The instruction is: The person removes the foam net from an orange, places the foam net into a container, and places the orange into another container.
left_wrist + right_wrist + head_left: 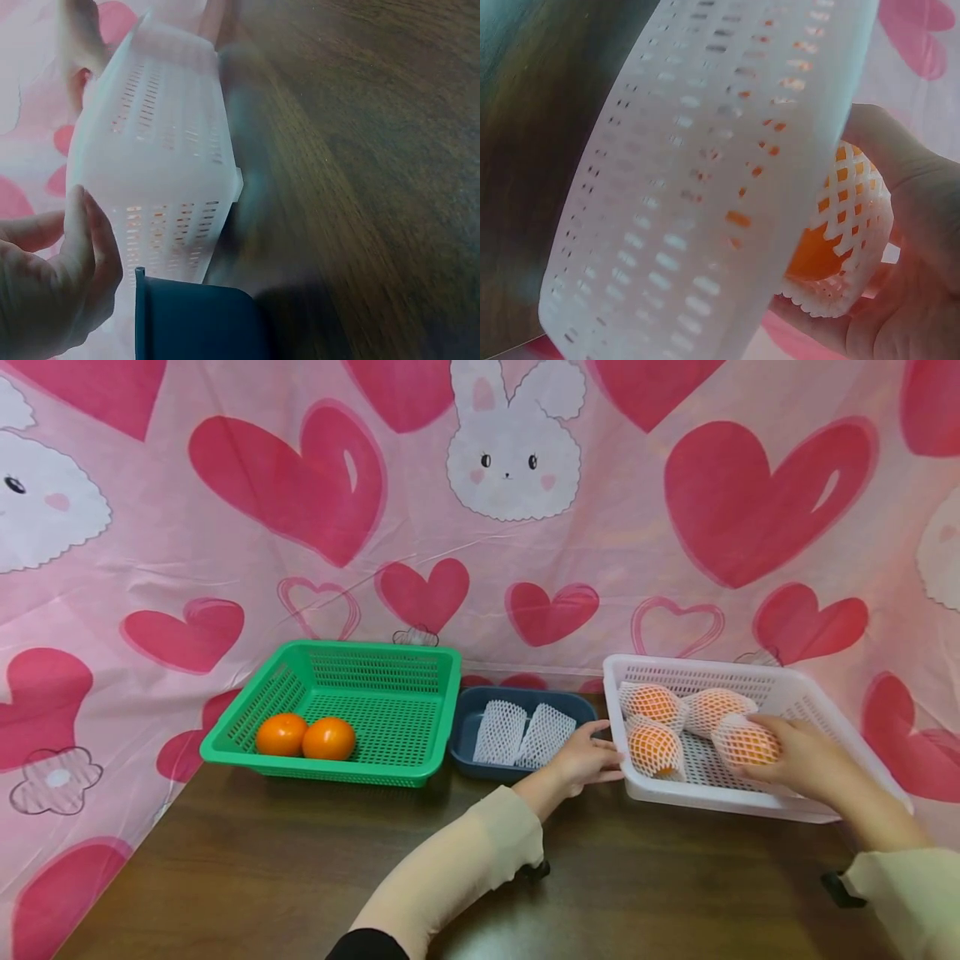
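Observation:
My right hand (pixel 813 764) grips an orange in a white foam net (pixel 750 745) inside the white basket (pixel 701 800), toward its front. In the right wrist view, bare orange peel (pixel 814 255) shows at the net's open end, with fingers and thumb around the fruit. Three more netted oranges sit in that basket, one of them the front-left netted orange (pixel 652 747). At the basket's left rim, my left hand (pixel 581 762) rests its fingertips, fingers loosely extended; the left wrist view shows those fingers (pixel 79 232) against the white plastic.
Left of the white basket stands a dark blue tray (pixel 487 772) holding two flat foam nets, a left net (pixel 500 732) and a right net (pixel 547 737). A green basket (pixel 390 718) farther left holds two bare oranges (pixel 328 739). A heart-patterned cloth (pixel 420 527) hangs behind the wooden table (pixel 300 860).

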Demonstrator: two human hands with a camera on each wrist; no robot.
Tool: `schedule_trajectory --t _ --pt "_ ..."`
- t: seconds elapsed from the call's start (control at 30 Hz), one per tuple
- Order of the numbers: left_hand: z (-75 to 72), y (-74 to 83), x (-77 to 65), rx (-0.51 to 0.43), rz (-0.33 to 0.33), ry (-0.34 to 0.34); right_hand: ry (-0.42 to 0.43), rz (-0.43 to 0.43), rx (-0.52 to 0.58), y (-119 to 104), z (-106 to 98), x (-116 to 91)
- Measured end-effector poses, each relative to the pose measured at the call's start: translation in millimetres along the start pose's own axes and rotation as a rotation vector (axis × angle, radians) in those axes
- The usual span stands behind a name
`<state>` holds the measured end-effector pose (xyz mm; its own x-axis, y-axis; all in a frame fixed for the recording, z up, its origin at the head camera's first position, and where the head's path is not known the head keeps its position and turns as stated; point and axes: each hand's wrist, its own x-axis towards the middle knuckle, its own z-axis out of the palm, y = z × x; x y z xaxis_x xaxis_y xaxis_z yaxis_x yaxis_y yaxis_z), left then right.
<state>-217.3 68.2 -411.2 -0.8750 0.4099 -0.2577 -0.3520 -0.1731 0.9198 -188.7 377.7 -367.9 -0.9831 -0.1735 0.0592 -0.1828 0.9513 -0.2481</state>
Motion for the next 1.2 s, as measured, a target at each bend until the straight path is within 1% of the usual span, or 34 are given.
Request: schedule_trajectory --t 0.2,0.3,0.43,0.5,0.63,0.73,0.9,1.07,1.2 --pt "-2.1 1.5 -1.0 0.008 -0.015 0.004 -0.001 -0.028 0.015 -16 -1 2" --pt "-3.3 2.1 -0.6 0.009 -0.023 -0.004 0.014 -0.051 0.002 -26 -1 4" --pt "-5.4 2.5 -0.1 -0.008 -0.046 -0.006 0.059 -0.113 -0.002 -40 1 6" --pt "-6.4 2.8 -0.2 -0.009 -0.055 -0.007 0.068 -0.137 0.005 -48 1 6" --pt "-8.1 3.3 -2.0 0.014 -0.06 -0.021 0.07 -0.152 0.02 -62 0 7" --pt "-10.4 4.7 -4.7 0.051 -0.057 -0.037 0.073 -0.158 0.029 -71 -1 6" --pt "-17.8 7.1 -8.9 0.121 -0.051 -0.066 0.102 -0.209 0.023 -86 -1 7" --pt "-27.0 7.7 -12.4 0.141 -0.054 -0.106 0.135 -0.242 0.012 -104 -1 4" --pt "-35.9 7.0 -18.4 0.143 -0.069 -0.167 0.15 -0.292 0.014 -118 -2 0"
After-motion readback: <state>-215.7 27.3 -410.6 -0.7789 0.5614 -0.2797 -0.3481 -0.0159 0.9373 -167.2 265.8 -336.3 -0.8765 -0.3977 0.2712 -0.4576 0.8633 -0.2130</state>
